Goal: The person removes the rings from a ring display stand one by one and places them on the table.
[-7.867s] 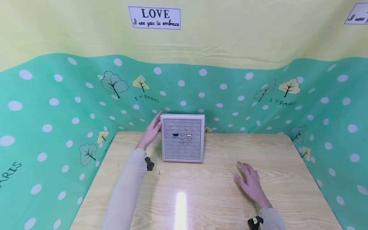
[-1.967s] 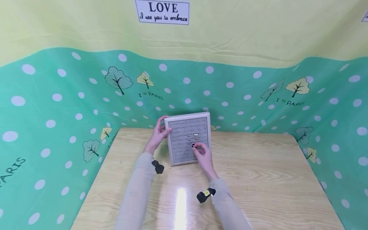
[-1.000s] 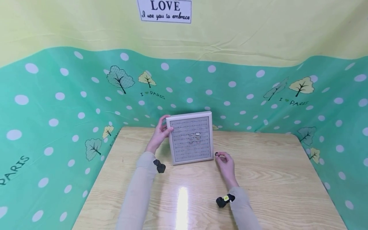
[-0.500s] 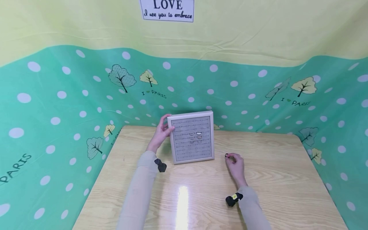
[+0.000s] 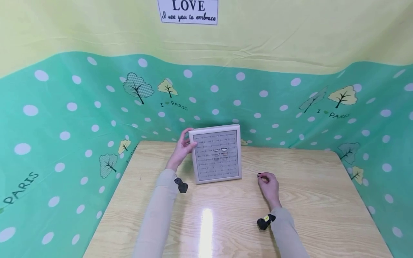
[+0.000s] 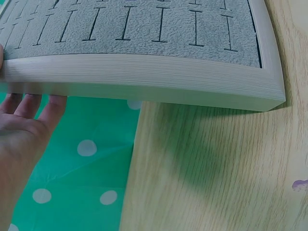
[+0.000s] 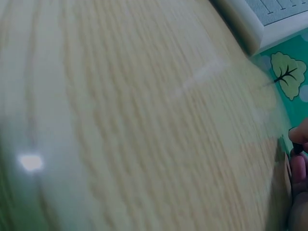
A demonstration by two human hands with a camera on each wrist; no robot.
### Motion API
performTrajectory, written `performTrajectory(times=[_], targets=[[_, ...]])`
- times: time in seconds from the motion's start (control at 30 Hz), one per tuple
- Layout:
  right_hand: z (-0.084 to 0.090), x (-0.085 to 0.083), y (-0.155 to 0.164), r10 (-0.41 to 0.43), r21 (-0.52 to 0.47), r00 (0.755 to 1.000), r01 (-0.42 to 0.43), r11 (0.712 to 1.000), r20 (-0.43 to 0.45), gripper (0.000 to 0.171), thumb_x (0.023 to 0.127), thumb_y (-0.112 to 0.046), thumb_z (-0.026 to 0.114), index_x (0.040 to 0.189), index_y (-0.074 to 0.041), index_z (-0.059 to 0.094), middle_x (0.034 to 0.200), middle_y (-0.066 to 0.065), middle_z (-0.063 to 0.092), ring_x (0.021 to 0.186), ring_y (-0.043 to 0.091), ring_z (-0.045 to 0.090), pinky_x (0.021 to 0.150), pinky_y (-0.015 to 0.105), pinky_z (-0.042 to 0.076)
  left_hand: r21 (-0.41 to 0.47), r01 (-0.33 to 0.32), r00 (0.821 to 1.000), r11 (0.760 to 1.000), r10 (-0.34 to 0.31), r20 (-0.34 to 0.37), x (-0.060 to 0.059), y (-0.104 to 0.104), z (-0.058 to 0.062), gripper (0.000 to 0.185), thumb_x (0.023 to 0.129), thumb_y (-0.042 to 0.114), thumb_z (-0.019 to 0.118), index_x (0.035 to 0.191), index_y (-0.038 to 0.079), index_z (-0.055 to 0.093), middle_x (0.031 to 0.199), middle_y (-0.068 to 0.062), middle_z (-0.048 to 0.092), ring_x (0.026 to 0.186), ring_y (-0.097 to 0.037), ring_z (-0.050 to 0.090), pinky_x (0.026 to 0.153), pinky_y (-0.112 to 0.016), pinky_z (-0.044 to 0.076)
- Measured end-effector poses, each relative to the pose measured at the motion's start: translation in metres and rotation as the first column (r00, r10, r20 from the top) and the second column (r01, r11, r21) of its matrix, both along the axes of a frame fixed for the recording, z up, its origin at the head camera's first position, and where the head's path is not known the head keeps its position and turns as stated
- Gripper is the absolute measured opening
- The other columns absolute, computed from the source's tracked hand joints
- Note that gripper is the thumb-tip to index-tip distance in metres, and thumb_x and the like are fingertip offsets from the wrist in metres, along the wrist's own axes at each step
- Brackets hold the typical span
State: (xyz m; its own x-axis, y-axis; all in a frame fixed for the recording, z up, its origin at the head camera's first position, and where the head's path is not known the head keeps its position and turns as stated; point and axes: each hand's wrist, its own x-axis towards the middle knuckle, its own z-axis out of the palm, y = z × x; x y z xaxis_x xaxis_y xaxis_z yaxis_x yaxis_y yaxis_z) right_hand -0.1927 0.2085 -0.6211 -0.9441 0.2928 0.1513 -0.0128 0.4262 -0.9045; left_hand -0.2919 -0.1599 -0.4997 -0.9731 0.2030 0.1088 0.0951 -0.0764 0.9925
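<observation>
While left hand [image 5: 181, 150] grips one tray [image 5: 217, 175], right-hand fingers [image 5: 264, 177] pinch one dark ring [image 5: 259, 175].

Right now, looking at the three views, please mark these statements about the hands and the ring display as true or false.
1. The left hand holds the left edge of the ring display. True.
2. The right hand rests flat on the display. False: it is over the table, to the right of the display, fingers pinched on a small dark ring.
3. The display lies flat on the table. False: it stands tilted, held up by the left hand.
4. A few light rings sit in the slots near the middle of the display. True.
5. The sign on the wall reads LOVE. True.
</observation>
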Motion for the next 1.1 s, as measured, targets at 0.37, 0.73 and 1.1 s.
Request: performTrajectory(times=[0.37, 0.73, 1.1], targets=[[-0.0066, -0.0002, -0.0012, -0.043, 0.066, 0.999, 0.045, 0.997, -0.033, 0.008, 0.082, 0.004, 0.070, 0.089, 0.006, 0.068, 0.099, 0.018, 0.059, 0.074, 0.016, 0.052, 0.062, 0.012, 0.041, -0.014, -0.019, 1.000, 1.000, 0.019, 0.014, 0.0023, -0.0009, -0.0014, 0.064, 0.093, 0.000, 0.059, 0.147, 0.021, 0.032, 0.128, -0.024, 0.055, 0.107, -0.035, 0.060, 0.085, -0.047, 0.055], [-0.0098, -0.0035, -0.0025, -0.070, 0.073, 0.995, 0.075, 0.994, -0.068, 0.006, 0.080, 0.006, 0.070, 0.087, 0.006, 0.070, 0.095, 0.017, 0.059, 0.074, 0.015, 0.052, 0.062, 0.009, 0.039, 0.001, -0.007, 1.000, 1.000, 0.007, -0.005, 0.0004, -0.0011, -0.0018, 0.064, 0.092, -0.002, 0.058, 0.147, 0.017, 0.030, 0.127, -0.025, 0.055, 0.104, -0.033, 0.061, 0.083, -0.048, 0.055], [-0.0066, -0.0004, -0.0049, -0.099, -0.005, 0.993, 0.099, 0.995, -0.058, 0.010, 0.080, 0.005, 0.069, 0.090, 0.007, 0.069, 0.091, 0.015, 0.056, 0.072, 0.011, 0.050, 0.061, 0.009, 0.040, -0.012, -0.012, 1.000, 1.000, 0.012, -0.001, 0.0003, 0.0000, 0.0000, 0.064, 0.092, -0.001, 0.059, 0.146, 0.020, 0.032, 0.126, -0.024, 0.056, 0.106, -0.035, 0.060, 0.084, -0.048, 0.055]])
